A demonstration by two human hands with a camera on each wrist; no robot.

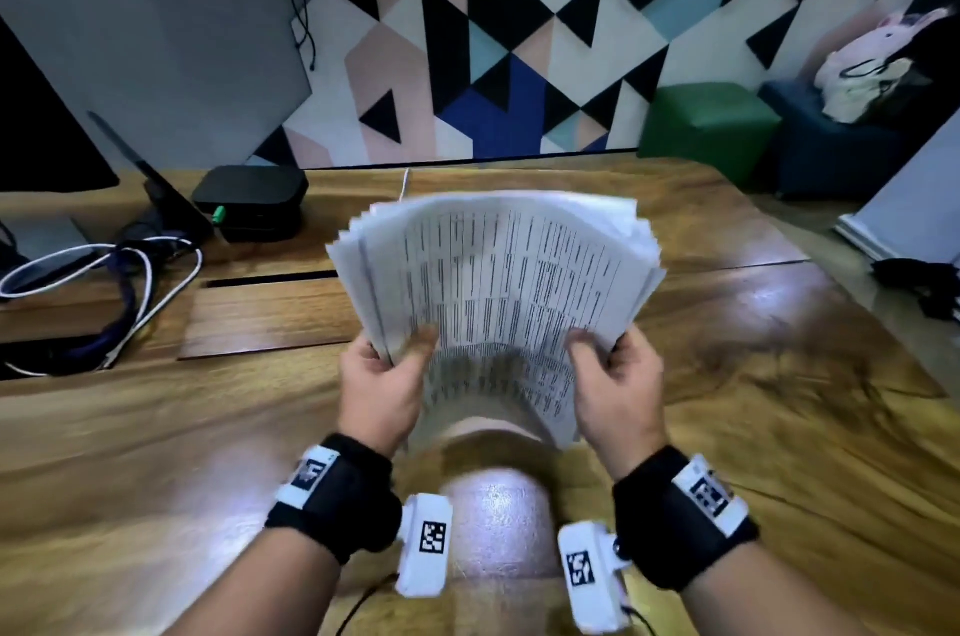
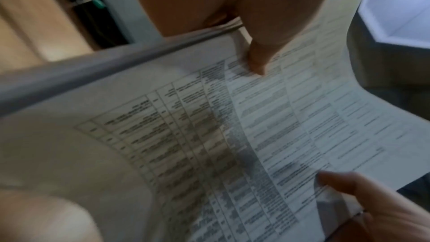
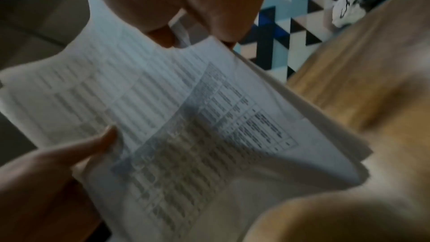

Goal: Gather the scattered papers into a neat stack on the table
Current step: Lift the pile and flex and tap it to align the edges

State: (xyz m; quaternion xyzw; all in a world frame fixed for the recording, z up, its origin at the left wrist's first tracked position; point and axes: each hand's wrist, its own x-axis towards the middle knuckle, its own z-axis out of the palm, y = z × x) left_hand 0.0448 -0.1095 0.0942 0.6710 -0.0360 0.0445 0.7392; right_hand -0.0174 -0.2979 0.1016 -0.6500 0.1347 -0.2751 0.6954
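A thick bundle of white printed papers (image 1: 498, 282) stands tilted on its near edge over the wooden table (image 1: 753, 375), its far edges fanned and uneven. My left hand (image 1: 387, 375) grips the bundle's left side, thumb on the top sheet. My right hand (image 1: 608, 370) grips the right side the same way. In the left wrist view the printed top sheet (image 2: 256, 126) curves, with my left thumb (image 2: 258, 58) pressed on it and my right hand (image 2: 372, 200) at the lower right. In the right wrist view the papers (image 3: 174, 117) are blurred, held between both hands.
A black box (image 1: 249, 198) and a tangle of white and dark cables (image 1: 104, 282) lie at the table's back left, beside a dark slot (image 1: 270, 277). Green (image 1: 706, 120) and blue (image 1: 831, 152) stools stand behind the table at the right. Dark items (image 1: 924, 282) sit past the right edge.
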